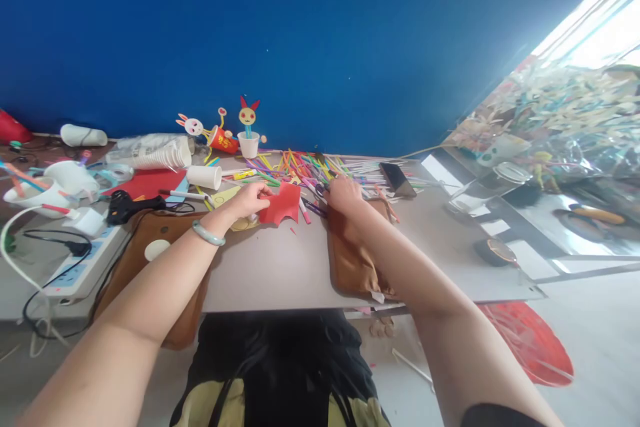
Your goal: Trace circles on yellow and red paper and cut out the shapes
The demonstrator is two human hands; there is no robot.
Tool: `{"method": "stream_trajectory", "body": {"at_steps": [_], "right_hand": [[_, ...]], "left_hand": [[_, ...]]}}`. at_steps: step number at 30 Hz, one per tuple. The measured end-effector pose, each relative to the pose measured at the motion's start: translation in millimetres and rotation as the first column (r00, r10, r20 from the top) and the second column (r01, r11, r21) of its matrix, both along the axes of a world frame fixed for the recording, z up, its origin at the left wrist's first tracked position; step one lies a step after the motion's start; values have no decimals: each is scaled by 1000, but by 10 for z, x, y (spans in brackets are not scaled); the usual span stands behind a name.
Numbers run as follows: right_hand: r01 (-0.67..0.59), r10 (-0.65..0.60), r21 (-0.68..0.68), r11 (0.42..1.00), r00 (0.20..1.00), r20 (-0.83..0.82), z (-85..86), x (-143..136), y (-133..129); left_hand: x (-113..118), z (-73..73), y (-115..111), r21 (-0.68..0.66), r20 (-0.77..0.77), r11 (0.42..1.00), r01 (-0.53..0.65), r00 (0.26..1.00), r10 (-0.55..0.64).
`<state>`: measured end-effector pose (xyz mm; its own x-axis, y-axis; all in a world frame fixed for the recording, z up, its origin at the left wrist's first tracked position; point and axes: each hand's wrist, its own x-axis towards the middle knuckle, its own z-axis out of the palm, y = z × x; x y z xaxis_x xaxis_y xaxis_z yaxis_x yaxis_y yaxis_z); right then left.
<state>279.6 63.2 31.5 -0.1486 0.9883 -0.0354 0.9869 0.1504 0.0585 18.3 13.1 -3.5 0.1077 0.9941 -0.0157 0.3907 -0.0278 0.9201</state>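
Note:
A piece of red paper [283,204] with a jagged lower edge is pinched in my left hand [251,200], just above the table. My right hand [343,194] has its fingers curled at the edge of the pile of coloured sticks [300,165]. Dark scissors [320,191] lie at its fingertips; whether the fingers grip them is hard to tell. Under my right wrist is a brown cloth pouch [350,253]. A pink marker [305,211] lies between the hands, and yellow paper [225,196] is beside my left hand.
A power strip [83,267], a black glue gun [131,207] and stacked paper cups [150,152] stand left. Two cup figures [249,140] are by the blue wall. A black phone [397,180] lies right of the sticks, a glass jar [493,187] further right.

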Motion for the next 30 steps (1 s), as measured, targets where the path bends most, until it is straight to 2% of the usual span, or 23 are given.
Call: {"method": "stream_trajectory", "body": {"at_steps": [5, 9, 12, 16, 20, 23, 27, 30], "right_hand": [[101, -104, -110, 989, 994, -28, -62, 27, 290], [150, -164, -109, 983, 976, -140, -89, 106, 378], [154, -166, -63, 986, 946, -279, -67, 146, 317], [108, -75, 35, 993, 855, -514, -72, 118, 83], [39, -18, 12, 999, 700, -714, -183, 14, -138], [28, -44, -34, 999, 530, -847, -273, -89, -195], [-10, -109, -115, 993, 233, -966, -319, -250, -206], [-99, -150, -152, 983, 27, -988, -327, -346, -246]], "left_hand": [[26, 7, 48, 42, 139, 991, -125, 983, 118], [47, 18, 73, 37, 289, 970, -240, 932, 220], [48, 35, 79, 23, 397, 948, -317, 873, 282], [59, 78, 78, -8, 514, 922, -388, 789, 337], [73, 113, 82, -29, 599, 893, -450, 707, 376], [79, 136, 74, -46, 642, 887, -459, 667, 378], [112, 189, 11, -67, 671, 923, -380, 668, 323], [158, 230, -67, -71, 706, 972, -223, 678, 207]]}}
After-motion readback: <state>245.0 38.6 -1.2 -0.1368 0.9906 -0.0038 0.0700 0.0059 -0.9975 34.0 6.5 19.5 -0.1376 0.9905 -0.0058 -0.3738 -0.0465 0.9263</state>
